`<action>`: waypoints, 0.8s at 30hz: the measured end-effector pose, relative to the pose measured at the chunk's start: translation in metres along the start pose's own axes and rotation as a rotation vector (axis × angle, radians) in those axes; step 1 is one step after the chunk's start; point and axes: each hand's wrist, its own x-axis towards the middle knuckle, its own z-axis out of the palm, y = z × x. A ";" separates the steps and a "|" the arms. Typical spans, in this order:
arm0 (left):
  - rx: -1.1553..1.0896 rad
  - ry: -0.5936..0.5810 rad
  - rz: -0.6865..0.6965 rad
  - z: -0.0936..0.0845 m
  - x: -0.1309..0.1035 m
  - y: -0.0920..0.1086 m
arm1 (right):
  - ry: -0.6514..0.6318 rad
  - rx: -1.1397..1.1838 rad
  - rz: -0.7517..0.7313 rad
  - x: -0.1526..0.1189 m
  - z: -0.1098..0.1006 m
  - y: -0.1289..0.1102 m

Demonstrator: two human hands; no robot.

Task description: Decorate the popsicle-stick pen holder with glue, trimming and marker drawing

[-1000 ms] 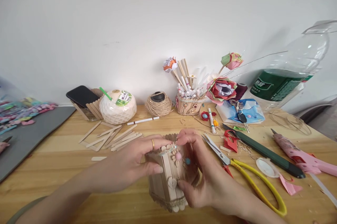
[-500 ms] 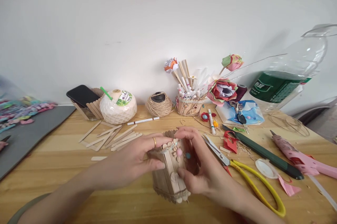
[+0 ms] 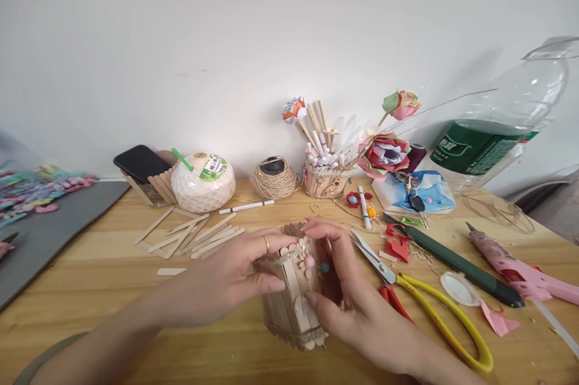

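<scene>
Rn the craft-stick container (image 3: 284, 297) is btwn both hands, low in the view, just above or on the wood table (image 3: 212, 352); can't tell if it touches. Its long axis runs w/ the sticks, from the far scalloped rim toward the wearer, near end angled slightly R. The decorated side faces up & toward the wearer, showing a pink pom-pom (image 3: 310, 262) on a wooden flower, plus a blue pom-pom (image 3: 324, 267).

L hand (image 3: 221, 279): thumb on the side, index over the far rim, the two apart w/ container btwn. R hand (image 3: 362, 306): thumb on the lower front, fingertips at the far rim, also clamped on it.

Tabletop is light wood against a plain white wall (image 3: 181, 41). L side: loose craft sticks (image 3: 217, 240), grey mat (image 3: 67, 228), white coconut w/ green straw (image 3: 203, 189). Back: twine ball (image 3: 274, 183), marker holder (image 3: 325, 183). R side: yellow-handled scissors (image 3: 388, 275), green utility knife (image 3: 459, 264), pink glue gun (image 3: 520, 276).

Vs 1 s ago, container's near end sits a bit farther from the wearer, & more of the red handles (image 3: 395, 302) shows beside the scissors.
</scene>
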 end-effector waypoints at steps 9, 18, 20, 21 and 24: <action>-0.066 0.002 0.008 0.000 0.002 -0.008 | 0.035 0.017 -0.020 0.000 0.001 0.001; -0.069 -0.010 0.021 -0.004 0.004 -0.009 | 0.037 -0.025 -0.036 0.002 -0.003 0.004; -0.086 -0.013 0.028 -0.005 0.004 -0.010 | 0.031 -0.053 -0.065 0.004 -0.004 0.007; -0.097 -0.015 0.024 -0.005 0.004 -0.010 | 0.019 -0.065 -0.080 0.004 -0.005 0.009; -0.122 -0.020 0.025 -0.006 0.005 -0.012 | 0.006 -0.125 -0.135 0.005 -0.008 0.013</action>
